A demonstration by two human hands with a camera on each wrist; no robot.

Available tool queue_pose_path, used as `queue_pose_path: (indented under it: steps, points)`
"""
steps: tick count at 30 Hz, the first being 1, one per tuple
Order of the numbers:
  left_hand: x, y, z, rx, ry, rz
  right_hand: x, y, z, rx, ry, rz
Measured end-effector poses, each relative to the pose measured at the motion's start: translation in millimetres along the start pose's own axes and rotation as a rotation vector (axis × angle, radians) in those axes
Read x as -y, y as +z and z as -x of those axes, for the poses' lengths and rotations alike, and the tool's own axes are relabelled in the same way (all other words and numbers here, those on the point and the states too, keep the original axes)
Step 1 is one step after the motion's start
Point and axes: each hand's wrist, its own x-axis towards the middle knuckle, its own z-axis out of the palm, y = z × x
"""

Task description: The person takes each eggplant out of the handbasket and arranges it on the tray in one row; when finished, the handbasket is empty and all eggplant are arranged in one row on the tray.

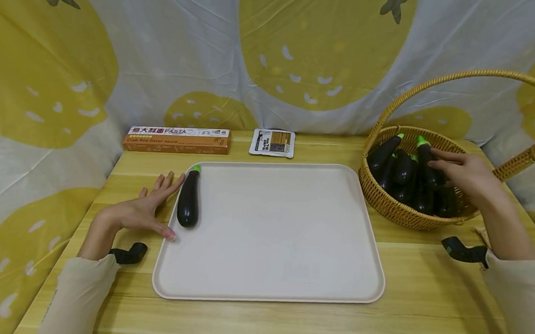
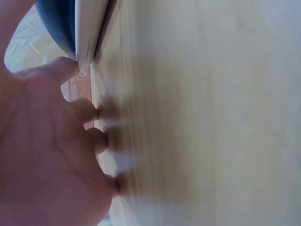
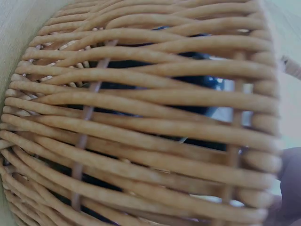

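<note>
A dark eggplant (image 1: pixel 188 200) with a green stem end lies along the left edge of the white tray (image 1: pixel 273 233). Beside it, my left hand (image 1: pixel 144 211) spreads its fingers on the table and tray edge, thumb at the near end of the eggplant. The left wrist view shows the palm (image 2: pixel 47 150) and fingertips down at the wood. My right hand (image 1: pixel 469 175) reaches into a wicker basket (image 1: pixel 397 211), its extended fingers over an upright-leaning eggplant (image 1: pixel 426 160); its thumb is hidden. Several more eggplants (image 1: pixel 403 169) fill the basket. Woven sides (image 3: pixel 141 117) cover most of the right wrist view.
A tall arched handle (image 1: pixel 463 74) rises over the basket, just beyond my right hand. Behind the tray lie a pasta box (image 1: pixel 176 140) and a small white packet (image 1: pixel 272 143). A fruit-printed cloth (image 1: pixel 188 42) hangs at the back of the wooden table (image 1: pixel 264 323).
</note>
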Motion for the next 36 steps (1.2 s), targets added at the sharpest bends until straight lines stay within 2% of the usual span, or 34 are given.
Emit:
queue_pose_path:
  steps: [13,22,28,32,36]
  points:
    - [0.4,0.1,-0.3,0.001,-0.005,0.006,6.4,0.8,30.1,-0.047,-0.059,0.070]
    - [-0.8,-0.2,0.3,0.001,-0.008,-0.010,6.8,2.8,55.7,0.033,-0.132,0.065]
    - [-0.5,0.8,-0.3,0.005,-0.012,-0.006,7.9,9.9,67.2,0.096,-0.225,0.040]
    - [-0.4,0.6,0.0,0.003,-0.015,-0.007,27.0,27.0,76.2,0.161,-0.286,0.024]
    - [-0.6,0.4,0.0,0.003,-0.016,-0.009,60.1,54.5,82.5,0.209,-0.348,0.022]
